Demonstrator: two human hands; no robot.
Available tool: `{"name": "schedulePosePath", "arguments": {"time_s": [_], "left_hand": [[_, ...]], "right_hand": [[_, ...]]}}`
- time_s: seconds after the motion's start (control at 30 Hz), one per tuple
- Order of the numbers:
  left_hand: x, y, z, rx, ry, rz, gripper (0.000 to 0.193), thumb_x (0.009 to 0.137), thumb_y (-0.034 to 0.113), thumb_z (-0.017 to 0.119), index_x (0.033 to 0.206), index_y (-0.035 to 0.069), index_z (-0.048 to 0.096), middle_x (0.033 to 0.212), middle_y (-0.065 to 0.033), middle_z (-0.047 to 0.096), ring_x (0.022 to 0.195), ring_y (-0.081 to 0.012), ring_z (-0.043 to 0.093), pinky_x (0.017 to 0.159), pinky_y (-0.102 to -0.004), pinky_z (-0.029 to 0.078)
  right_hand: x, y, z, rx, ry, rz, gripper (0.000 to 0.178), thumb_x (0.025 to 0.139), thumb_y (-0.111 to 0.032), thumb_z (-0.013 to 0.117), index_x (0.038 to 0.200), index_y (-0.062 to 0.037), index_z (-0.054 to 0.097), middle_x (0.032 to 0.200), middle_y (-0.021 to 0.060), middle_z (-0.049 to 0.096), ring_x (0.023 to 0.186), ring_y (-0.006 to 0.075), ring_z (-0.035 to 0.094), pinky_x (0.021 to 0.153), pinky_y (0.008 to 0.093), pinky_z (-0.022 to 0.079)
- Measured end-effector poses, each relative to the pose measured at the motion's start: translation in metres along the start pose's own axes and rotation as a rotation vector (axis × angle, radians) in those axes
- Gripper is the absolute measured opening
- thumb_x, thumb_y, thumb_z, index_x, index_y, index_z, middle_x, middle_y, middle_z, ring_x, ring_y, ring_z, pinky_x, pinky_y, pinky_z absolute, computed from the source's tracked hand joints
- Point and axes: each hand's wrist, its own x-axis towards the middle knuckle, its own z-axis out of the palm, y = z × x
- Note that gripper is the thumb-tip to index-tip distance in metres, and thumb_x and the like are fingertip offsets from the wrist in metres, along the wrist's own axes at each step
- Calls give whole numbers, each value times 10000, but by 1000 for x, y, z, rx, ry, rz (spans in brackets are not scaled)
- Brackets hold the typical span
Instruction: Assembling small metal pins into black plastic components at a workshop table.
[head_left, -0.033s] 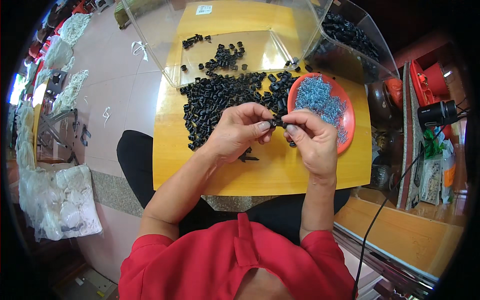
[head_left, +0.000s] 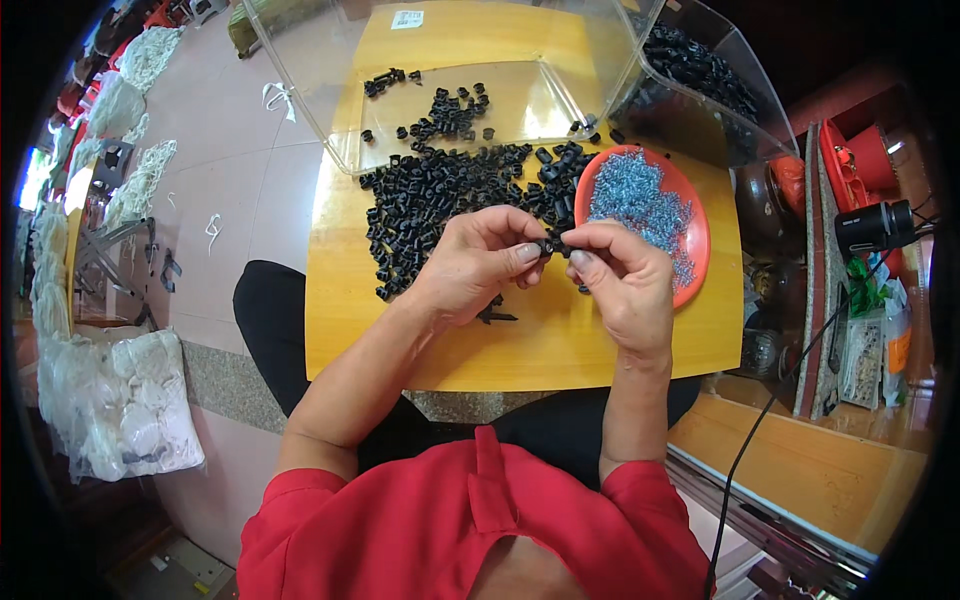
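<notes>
Over the yellow table, my left hand (head_left: 478, 262) pinches a small black plastic part (head_left: 548, 246) between thumb and forefinger. From the other side my right hand (head_left: 622, 278) grips the same part, or a piece joined to it; the fingers hide which. A large heap of small black plastic pieces (head_left: 430, 200) lies just beyond my left hand. Beside my right hand rests a red-orange plate (head_left: 698, 262) of small silvery metal pieces (head_left: 640, 195), perhaps screws or springs. A thin black part (head_left: 497, 315) lies below my left hand.
A clear plastic box (head_left: 345, 165) stands at the far side, with black pieces visible through it. More black pieces (head_left: 700, 70) fill its right-hand compartment or a second box. A black cable (head_left: 745, 450) runs down at right. Bagged white goods (head_left: 140, 400) lie at left.
The fingertips of my right hand have shifted very slightly left, toward my left hand. Otherwise things look the same.
</notes>
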Motion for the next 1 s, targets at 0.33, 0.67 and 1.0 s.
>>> {"name": "schedulePosePath", "arguments": {"time_s": [0.33, 0.67, 1.0], "left_hand": [[-1, 0, 2, 130, -2, 25, 110, 784, 4, 578, 892, -17, 576, 708, -40, 568, 628, -103, 529, 575, -223, 437], [-6, 0, 10, 623, 73, 202, 119, 773, -41, 553, 888, -27, 578, 740, -26, 550, 637, -76, 504, 574, -211, 431], [-7, 2, 10, 751, 35, 253, 127, 745, -67, 556, 860, -20, 577, 704, -51, 545, 622, -86, 508, 544, -230, 423]], "right_hand": [[0, 5, 4, -12, 24, 38, 83, 747, 59, 554, 812, 10, 539, 736, -18, 524, 663, 25, 472, 565, 168, 383], [0, 14, 1, -103, -19, -4, 62, 740, 50, 556, 776, 2, 539, 701, -26, 505, 630, 13, 444, 525, 163, 353], [6, 15, -3, 32, -88, 50, 73, 724, 66, 560, 745, -2, 543, 700, -33, 499, 629, 13, 440, 530, 167, 347]]}}
